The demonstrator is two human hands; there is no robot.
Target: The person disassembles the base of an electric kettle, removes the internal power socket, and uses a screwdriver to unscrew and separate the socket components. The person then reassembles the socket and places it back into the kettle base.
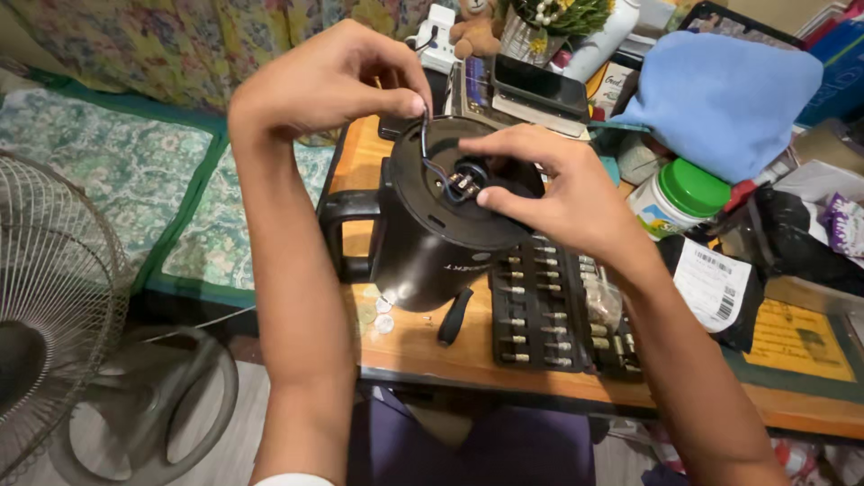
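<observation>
Kettle (432, 225) lies base-up on the table (468, 355). Your left hand (337, 76) pinches a wire (425, 135); right hand (549, 184) fingertips press together at the base terminals (465, 183).

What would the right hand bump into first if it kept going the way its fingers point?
Probably the wires at the middle of the upturned black kettle base; the right hand points left at them. Depth is hard to judge.

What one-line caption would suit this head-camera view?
Left hand pinches a wire above an upturned black kettle while the right hand touches its base, beside a bit set.
</observation>
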